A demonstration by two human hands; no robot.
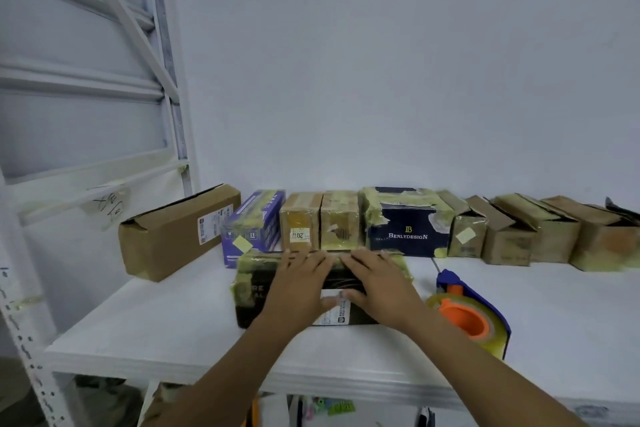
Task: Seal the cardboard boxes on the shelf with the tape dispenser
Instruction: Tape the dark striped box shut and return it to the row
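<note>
A plain white wall rises in front of me, evenly lit; below it runs a white shelf; to my left stands a white metal rack frame with diagonal braces; its perforated post stands at the shelf's near corner.

This looks like a storeroom or parcel-packing room. A white metal rack with a slotted upright carries a broad white shelf, set against a bare white wall. Along the back of the shelf stands a row of cardboard boxes. Many are patched with yellowish tape, and some bear a printed shipping label. A tape dispenser lies on the shelf. A handwritten note is taped to a rack beam.
</note>
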